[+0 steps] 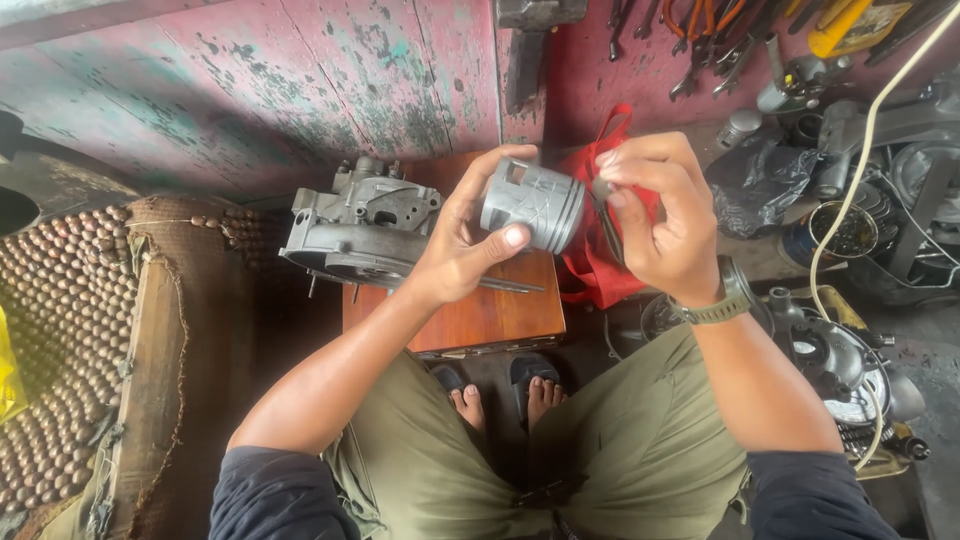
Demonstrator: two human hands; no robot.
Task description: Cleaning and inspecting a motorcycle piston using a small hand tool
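Observation:
My left hand (468, 235) grips a grey metal piston (533, 204) by its skirt, held sideways above the wooden stool (490, 310). My right hand (660, 210), with a watch on the wrist, pinches a thin dark piston ring (606, 222) right at the piston's crown end. A grey engine casing (355, 228) rests on the stool's left side, just behind my left wrist. A red cloth bag (590, 270) lies behind my right hand.
A peeling pink wall (300, 90) stands behind, with pliers and wrenches (700, 35) hanging at the top right. Engine parts, a white cable (840, 200) and a black plastic bag (760, 180) crowd the right. A beaded seat cover (60, 340) lies left. My feet (505, 400) are below the stool.

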